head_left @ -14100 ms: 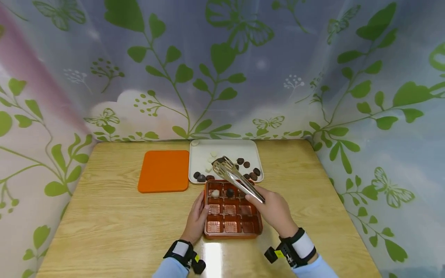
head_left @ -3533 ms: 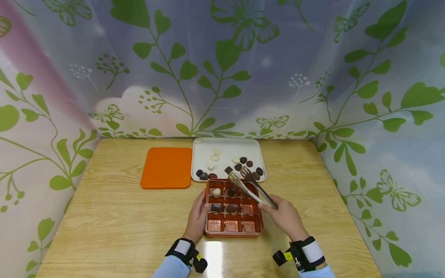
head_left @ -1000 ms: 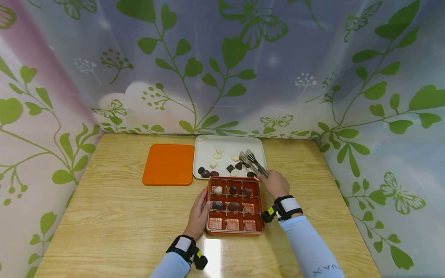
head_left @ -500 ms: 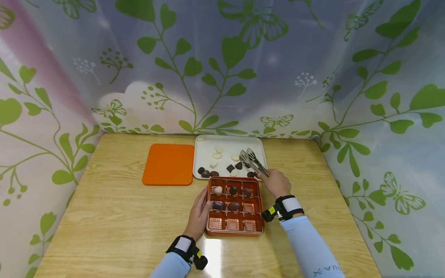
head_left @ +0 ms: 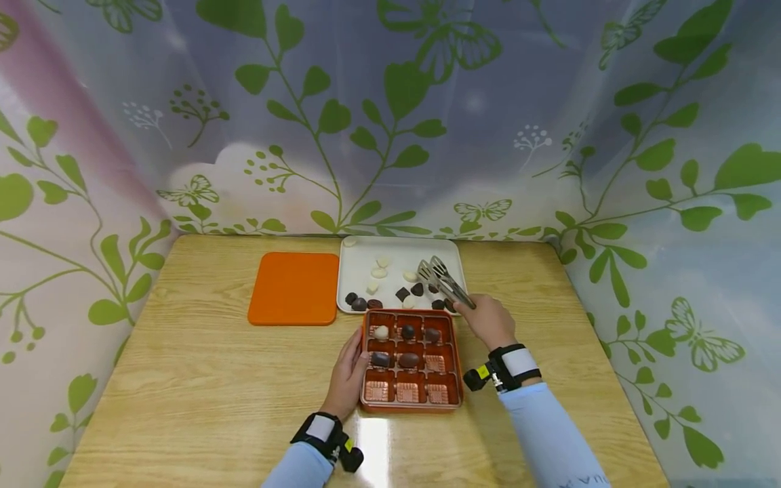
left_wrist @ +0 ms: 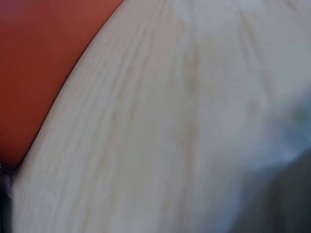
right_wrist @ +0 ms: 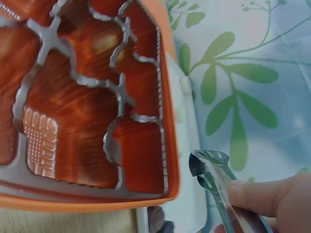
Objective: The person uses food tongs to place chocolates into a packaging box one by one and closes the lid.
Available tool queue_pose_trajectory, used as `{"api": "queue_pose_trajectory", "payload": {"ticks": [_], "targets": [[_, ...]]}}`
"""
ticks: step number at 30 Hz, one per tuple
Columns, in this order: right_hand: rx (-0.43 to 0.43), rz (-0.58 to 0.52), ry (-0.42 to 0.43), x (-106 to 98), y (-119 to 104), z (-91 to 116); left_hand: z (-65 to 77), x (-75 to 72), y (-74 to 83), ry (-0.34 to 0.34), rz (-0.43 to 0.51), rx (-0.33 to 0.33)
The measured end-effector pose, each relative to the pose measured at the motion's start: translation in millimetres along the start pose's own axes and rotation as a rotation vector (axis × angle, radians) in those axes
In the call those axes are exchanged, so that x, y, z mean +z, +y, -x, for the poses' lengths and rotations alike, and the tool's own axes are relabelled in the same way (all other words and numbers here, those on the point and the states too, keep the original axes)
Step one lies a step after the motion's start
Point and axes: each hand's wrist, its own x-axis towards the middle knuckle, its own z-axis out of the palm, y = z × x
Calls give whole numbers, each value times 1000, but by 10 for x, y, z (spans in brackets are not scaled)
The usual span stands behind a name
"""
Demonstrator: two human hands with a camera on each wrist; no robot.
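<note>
My left hand (head_left: 346, 379) holds the left side of the chocolate box (head_left: 460, 369), its thumb at the rim and fingers along the outer wall. The box has several compartments. A white chocolate (head_left: 381, 332) and two dark ones sit in the far row; a dark block (head_left: 381, 359) and an oval chocolate (head_left: 408, 360) lie in the middle row. In my right hand (head_left: 491, 322) I grip metal tongs (head_left: 448, 285), their slotted tips spread over the right part of the white tray (head_left: 360, 254). Beneath them lies a dark chocolate (head_left: 433, 289); I cannot tell whether they touch it.
Several loose white and dark chocolates lie on the tray, directly behind the box. An orange lid-like square (head_left: 293, 288) lies left of the tray on the wooden table (head_left: 213, 379). A leaf-patterned curtain (head_left: 366, 122) stands behind and at both sides.
Compared with 14.1 seconds ago, the box holds a third far-row chocolate and two in the middle row. My right hand has moved the tongs forward over the tray; the last second shows little movement.
</note>
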Motion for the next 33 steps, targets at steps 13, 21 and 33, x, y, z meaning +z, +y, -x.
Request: {"api": "queue_pose_trajectory", "payload": {"ticks": [13,21,33], "targets": [[-73,-38,-2,-257,-8,546,22,9,-29,-4,-3,-12],[-51,-60,-44,-361,70,967,16,-5,-43,2,-20,-11],[161,-168,-131,-282,193,1524,-25,15,-131,0,-10,-19]]}}
